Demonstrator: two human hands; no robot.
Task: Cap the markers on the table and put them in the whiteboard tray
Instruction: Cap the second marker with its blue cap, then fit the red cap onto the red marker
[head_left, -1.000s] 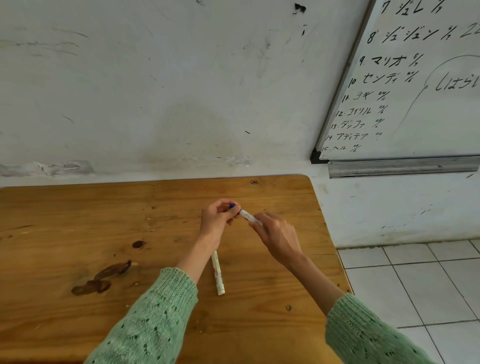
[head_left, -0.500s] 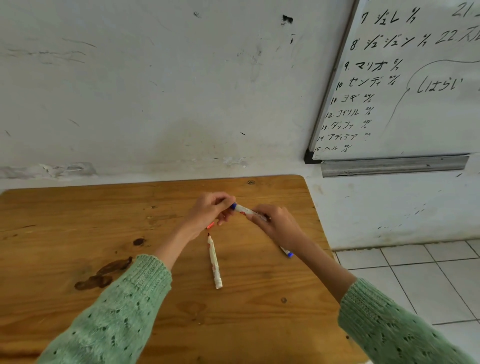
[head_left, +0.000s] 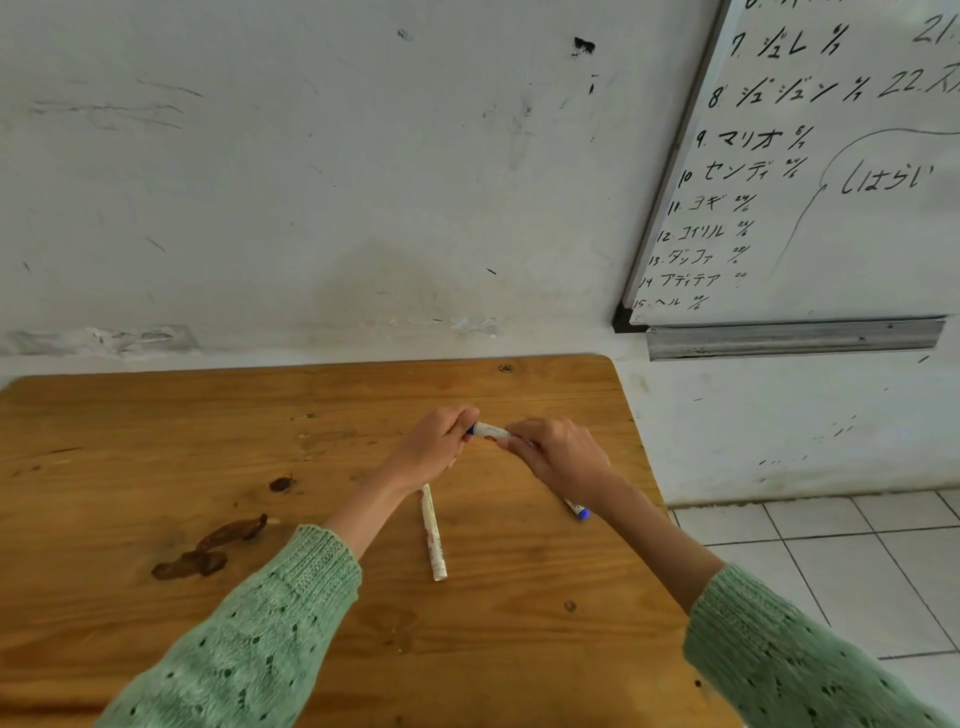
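Note:
Over the wooden table (head_left: 156, 426) I hold a white marker with a blue cap (head_left: 488, 431) between both hands. My left hand (head_left: 434, 447) pinches the blue cap end; my right hand (head_left: 558, 454) grips the barrel. A second white marker (head_left: 433, 532) lies on the table below my left wrist, its upper end hidden by the wrist. The blue end of a third marker (head_left: 579, 510) pokes out from under my right forearm. The metal whiteboard tray (head_left: 795, 339) hangs on the wall at the upper right.
A whiteboard (head_left: 841, 156) with black writing sits above the tray. The table's right edge runs near my right arm, with white floor tiles (head_left: 857, 571) beyond it. Dark stains (head_left: 208, 551) mark the wood at the left.
My hands have drawn closer together on the blue-capped marker, and the view has shifted a little. The marker under my left wrist stays where it was.

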